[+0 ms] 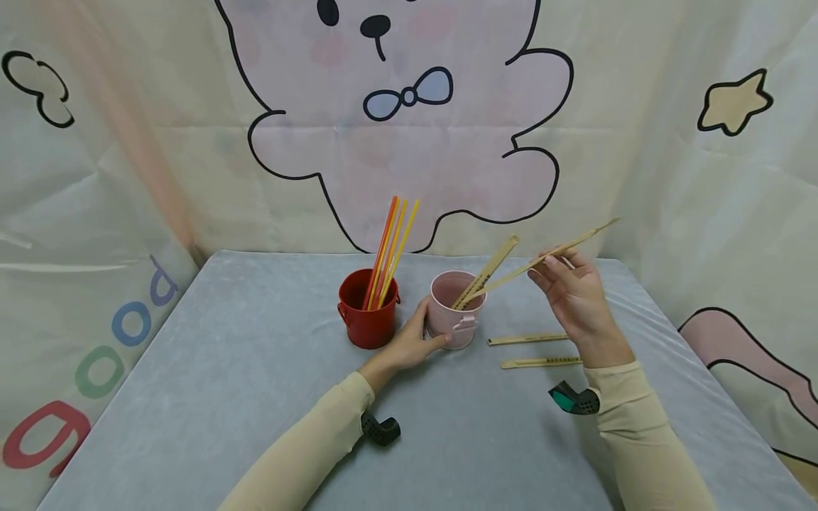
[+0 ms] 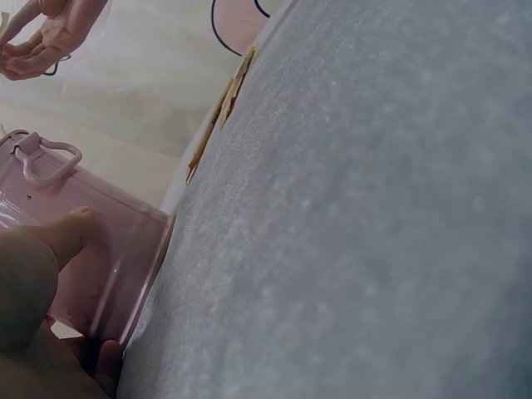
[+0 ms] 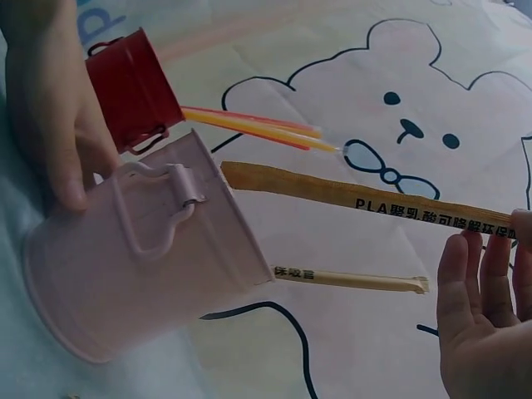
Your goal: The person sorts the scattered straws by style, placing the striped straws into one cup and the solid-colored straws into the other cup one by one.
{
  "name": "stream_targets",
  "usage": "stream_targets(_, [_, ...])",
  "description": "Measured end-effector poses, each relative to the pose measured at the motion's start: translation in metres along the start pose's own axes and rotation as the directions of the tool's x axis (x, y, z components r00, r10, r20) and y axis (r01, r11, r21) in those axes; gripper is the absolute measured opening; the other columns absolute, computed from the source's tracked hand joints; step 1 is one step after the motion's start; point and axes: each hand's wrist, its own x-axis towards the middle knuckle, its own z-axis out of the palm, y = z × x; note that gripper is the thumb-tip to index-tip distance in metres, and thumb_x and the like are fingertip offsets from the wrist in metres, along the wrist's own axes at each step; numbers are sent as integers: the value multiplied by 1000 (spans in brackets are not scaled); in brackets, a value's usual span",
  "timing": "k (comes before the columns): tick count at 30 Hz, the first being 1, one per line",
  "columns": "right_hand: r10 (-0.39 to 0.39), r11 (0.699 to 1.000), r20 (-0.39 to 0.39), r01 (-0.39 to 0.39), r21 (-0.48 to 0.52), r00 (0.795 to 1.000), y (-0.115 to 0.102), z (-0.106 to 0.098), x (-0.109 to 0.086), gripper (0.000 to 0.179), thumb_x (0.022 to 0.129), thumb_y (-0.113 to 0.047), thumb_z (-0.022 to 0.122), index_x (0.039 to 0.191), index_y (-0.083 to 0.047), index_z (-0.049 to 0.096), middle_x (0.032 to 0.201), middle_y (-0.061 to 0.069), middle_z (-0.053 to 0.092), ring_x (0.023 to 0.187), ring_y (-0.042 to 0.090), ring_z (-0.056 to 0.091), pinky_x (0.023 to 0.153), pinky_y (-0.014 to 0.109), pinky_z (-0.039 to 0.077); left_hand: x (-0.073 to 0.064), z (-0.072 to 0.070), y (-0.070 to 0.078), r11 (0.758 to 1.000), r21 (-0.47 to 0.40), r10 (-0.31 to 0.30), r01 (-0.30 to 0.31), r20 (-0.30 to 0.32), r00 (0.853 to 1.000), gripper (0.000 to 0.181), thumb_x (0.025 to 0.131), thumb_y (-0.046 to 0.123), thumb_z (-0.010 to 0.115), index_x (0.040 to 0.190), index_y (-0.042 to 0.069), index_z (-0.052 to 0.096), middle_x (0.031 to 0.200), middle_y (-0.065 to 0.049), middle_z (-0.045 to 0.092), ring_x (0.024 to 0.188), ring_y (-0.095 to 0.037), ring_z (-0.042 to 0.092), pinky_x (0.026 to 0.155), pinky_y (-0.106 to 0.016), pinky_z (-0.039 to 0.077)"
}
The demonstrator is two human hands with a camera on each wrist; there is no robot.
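Note:
My left hand grips the side of a small pink metal bucket, its thumb lying along the wall below the handle in the left wrist view. Between the thumb and fingers of my right hand is a paper-wrapped straw with printed lettering. The straw slants down to the left, its lower end at the mouth of the pink bucket. More wrapped straw leans inside that bucket, its top above the rim. Two other wrapped straws, a farther one and a nearer one, lie on the table, partly hidden by my right arm.
Left of the pink bucket stands a red metal bucket with several orange and yellow straws upright in it. A grey cloth covers the table. A printed curtain hangs behind and at both sides.

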Motion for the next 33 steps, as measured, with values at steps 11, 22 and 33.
stream_targets(11, [77,986,-61,-85,-141,995,17,2,2,21,101,5,51,100,-8,68,95,2,72,88,14,73,84,26,60,1,-1,-2,1000,13,0,0,6,1000,87,95,25,70,161,24,13,168,-3,23,157,-24,19,127,-53,20])
stream_targets(22, [142,972,-65,-152,-181,988,35,2,2,20,101,4,53,95,-11,65,94,-1,73,91,11,74,84,27,61,0,-2,0,1000,6,-1,1,5,1000,88,95,25,71,161,24,13,168,-2,23,158,-20,18,128,-49,19])
stream_targets(33, [178,898,-60,-187,-397,982,48,-4,-1,13,102,-5,57,97,-16,62,93,-6,71,91,8,71,82,24,60,0,-1,-1,1000,15,21,-21,9,1000,84,96,25,70,160,22,17,167,-4,25,157,-22,21,128,-50,19])
